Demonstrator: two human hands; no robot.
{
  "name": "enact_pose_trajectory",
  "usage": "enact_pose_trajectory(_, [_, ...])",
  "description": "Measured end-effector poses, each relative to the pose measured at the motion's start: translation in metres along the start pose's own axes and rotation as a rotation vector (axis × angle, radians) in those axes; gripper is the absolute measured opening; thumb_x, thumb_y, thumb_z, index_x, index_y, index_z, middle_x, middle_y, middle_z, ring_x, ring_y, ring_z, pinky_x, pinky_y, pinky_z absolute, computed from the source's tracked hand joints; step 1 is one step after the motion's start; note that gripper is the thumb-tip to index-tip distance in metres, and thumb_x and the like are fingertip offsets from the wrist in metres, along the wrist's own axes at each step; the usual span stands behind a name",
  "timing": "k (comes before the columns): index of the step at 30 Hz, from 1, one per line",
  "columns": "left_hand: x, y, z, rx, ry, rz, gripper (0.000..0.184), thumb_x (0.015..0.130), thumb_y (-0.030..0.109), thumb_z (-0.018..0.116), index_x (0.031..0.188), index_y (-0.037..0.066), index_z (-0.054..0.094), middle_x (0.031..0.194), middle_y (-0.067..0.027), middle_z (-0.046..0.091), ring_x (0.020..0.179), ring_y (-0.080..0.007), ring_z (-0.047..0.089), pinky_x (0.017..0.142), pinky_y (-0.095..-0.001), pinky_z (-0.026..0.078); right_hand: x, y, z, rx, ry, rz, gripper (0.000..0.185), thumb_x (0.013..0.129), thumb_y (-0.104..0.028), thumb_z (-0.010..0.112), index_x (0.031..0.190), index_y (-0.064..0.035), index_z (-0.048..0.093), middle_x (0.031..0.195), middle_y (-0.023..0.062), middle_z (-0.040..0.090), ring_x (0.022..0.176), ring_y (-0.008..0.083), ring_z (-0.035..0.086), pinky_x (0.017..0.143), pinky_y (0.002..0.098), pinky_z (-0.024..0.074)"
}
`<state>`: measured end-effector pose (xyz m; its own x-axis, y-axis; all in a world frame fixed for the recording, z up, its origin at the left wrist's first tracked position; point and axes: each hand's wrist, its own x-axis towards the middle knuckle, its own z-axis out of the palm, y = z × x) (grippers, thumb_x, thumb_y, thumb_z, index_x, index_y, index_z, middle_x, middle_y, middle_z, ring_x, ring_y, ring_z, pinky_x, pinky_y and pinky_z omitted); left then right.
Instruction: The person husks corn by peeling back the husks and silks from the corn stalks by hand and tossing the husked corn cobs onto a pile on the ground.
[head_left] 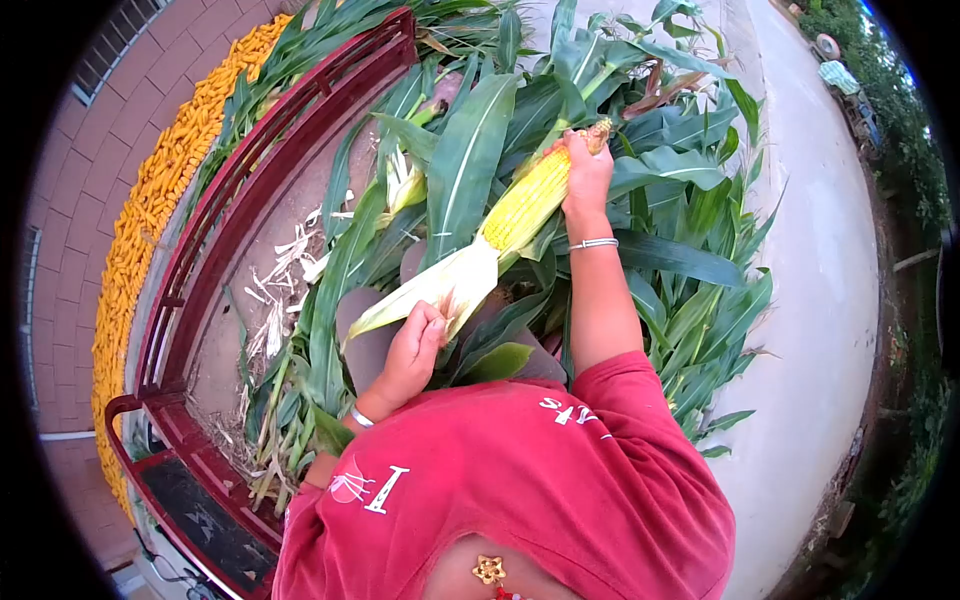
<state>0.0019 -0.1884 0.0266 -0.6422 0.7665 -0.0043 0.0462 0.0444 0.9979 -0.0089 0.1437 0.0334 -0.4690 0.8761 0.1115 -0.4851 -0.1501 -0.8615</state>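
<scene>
red-railed cart bed (305, 185) | leafy corn stalks (325, 350) | pale husk strips (273, 326)

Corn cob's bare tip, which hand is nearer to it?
Right: the right hand grips the cob just beside the tip; the left hand is farther, holding the peeled-back husk.

Daylight fell on pale concrete (810, 250) bordered by greenery (915, 180) at right, while a tiled wall (75, 245) with a barred window (113, 46) stood at left.

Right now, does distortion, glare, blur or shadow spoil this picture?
Head view: fisheye distortion seemingly bows the dark-red metal rail, corners black; head view: light looks soft, no hard shadows, mild glare on the pale grey concrete road; head view: long yellow corn cob reasonably sharp.
</scene>
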Motion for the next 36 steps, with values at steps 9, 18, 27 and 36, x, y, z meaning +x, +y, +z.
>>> enact_pose_trajectory(9, [0.041, -0.011, -0.031, -0.133, 0.023, -0.13, 0.018, 0.101, 0.024, 0.043, 0.09, 0.01, 0.044, 0.077, 0.0038, 0.042, 0.07, -0.0035, 0.04, 0.062, -0.0193, 0.038, -0.017, -0.018, 0.008, 0.296, -0.116, 0.057, 0.039, 0.101, -0.038, 0.038, 0.106, -0.0016, 0.051, 0.083, 0.0113, 0.062, 0.078, 0.0223, 0.062, 0.072, 0.034, 0.0517])
enact_pose_trajectory(18, [0.095, 0.016, -0.038, 0.178, -0.067, -0.137, 0.017, 0.096, 0.022, 0.049, 0.101, 0.007, 0.048, 0.073, -0.003, 0.051, 0.061, -0.0091, 0.048, 0.057, -0.0262, 0.042, -0.014, -0.011, -0.006, 0.479, 0.039, 0.022, 0.04, 0.102, -0.033, 0.034, 0.109, 0.0015, 0.054, 0.094, 0.0157, 0.064, 0.086, 0.0257, 0.063, 0.081, 0.0372, 0.052])
enact_pose_trajectory(27, [0.126, 0.098, 0.001, 1.192, -0.161, 0.329, 0.037, 0.088, 0.032, 0.061, 0.106, 0.001, 0.053, 0.101, -0.0202, 0.061, 0.094, -0.0351, 0.059, 0.083, -0.043, 0.045, 0.015, 0.035, -0.034, 0.779, 0.16, 0.348, 0.021, 0.093, -0.02, 0.053, 0.099, -0.0022, 0.061, 0.095, 0.015, 0.066, 0.085, 0.0294, 0.064, 0.08, 0.0457, 0.0528])
enact_pose_trajectory(36, [0.226, 0.125, 0.098, 0.903, 0.028, 0.135, 0.055, 0.078, 0.044, 0.068, 0.108, -0.001, 0.054, 0.108, -0.0236, 0.063, 0.1, -0.0382, 0.061, 0.086, -0.0453, 0.047, 0.011, 0.033, 0.02, 0.953, 0.259, 0.396, 0.004, 0.082, -0.008, 0.049, 0.079, -0.0098, 0.05, 0.075, 0.006, 0.056, 0.068, 0.0234, 0.056, 0.071, 0.0364, 0.0504])
